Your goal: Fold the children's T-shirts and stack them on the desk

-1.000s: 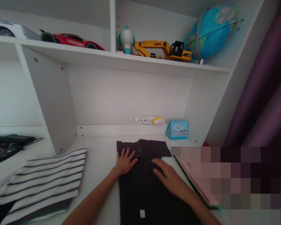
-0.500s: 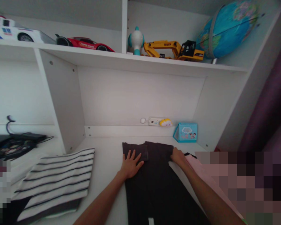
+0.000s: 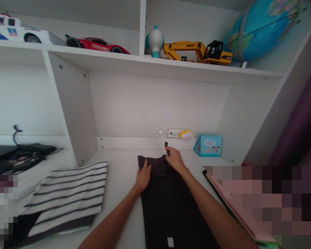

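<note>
A dark brown garment (image 3: 168,207) lies lengthwise on the white desk (image 3: 121,180) in front of me. My left hand (image 3: 143,176) rests flat on its far left corner, fingers close together. My right hand (image 3: 174,157) is at the garment's far edge, pinching a piece of the dark cloth and lifting it a little above the desk. A small white label (image 3: 170,241) shows near the garment's close end.
A folded black-and-white striped garment (image 3: 67,197) lies at the left. A pink-edged flat thing (image 3: 238,214) sits at the right. A blue card stand (image 3: 209,145) and a white socket strip (image 3: 175,133) stand at the back. Toy cars, a yellow excavator (image 3: 197,52) and a globe fill the shelf above.
My right hand moved from the garment's right side to its far right corner, then carried that cloth inward to the far middle. The garment looks narrower. My left hand stayed put.
</note>
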Available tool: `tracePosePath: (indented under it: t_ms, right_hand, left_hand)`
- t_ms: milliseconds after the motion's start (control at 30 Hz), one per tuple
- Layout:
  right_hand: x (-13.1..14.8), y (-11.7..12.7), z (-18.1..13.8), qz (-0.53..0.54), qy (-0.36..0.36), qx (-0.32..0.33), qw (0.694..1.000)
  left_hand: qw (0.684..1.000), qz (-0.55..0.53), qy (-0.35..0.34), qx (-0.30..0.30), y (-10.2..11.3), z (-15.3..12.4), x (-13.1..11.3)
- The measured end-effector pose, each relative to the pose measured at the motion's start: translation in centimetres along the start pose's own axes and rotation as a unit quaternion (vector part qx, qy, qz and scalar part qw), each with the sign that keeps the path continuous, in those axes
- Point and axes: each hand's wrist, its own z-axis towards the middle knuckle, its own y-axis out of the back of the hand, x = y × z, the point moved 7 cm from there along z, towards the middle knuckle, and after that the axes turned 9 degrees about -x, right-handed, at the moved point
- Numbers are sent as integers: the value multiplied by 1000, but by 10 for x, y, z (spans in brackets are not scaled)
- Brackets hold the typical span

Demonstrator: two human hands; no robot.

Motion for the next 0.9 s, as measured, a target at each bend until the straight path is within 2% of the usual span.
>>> tracePosePath:
  t_ms: [100, 167, 200, 300, 400, 500, 567, 667, 733, 800, 833, 900]
  right_hand:
    - [56, -22, -27, 65, 94, 58, 992]
    - [72, -20, -46, 101, 135, 92, 981]
    - [71, -13, -55, 114, 144, 101, 978]
    - [38, 24, -81, 119, 129, 109, 978]
    - [-23, 58, -122, 62, 59, 128, 988]
    - [-73, 72, -173, -7, -22, 156, 987]
    - [-86, 75, -198, -43, -41, 158, 986]
    - [-76, 82, -214, -70, -15, 99, 992]
    - [-57, 90, -217, -74, 39, 33, 996]
    - [-35, 91, -224, -78, 116, -2, 990]
    - [-25, 87, -230, -84, 155, 0, 984]
    - [-11, 71, -244, -98, 225, 42, 969]
  left_hand:
    - [997, -63, 24, -30, 8, 3, 5]
    - [994, -96, 27, -45, 11, 3, 7]
    - [993, -104, 23, -46, 11, 4, 7]
    - [995, -96, 3, -38, 8, 5, 6]
    - [995, -87, -6, -41, 5, 6, 6]
    - [994, -103, -8, -43, 2, 9, 7]
    - [992, -121, -5, -44, 1, 12, 8]
    - [987, -157, 3, -44, 1, 18, 9]
    - [982, -181, 7, -43, 4, 22, 10]
    - [979, -202, 11, -42, 6, 24, 12]
    - [977, -209, 14, -42, 7, 25, 13]
    - [975, -216, 23, -42, 7, 25, 17]
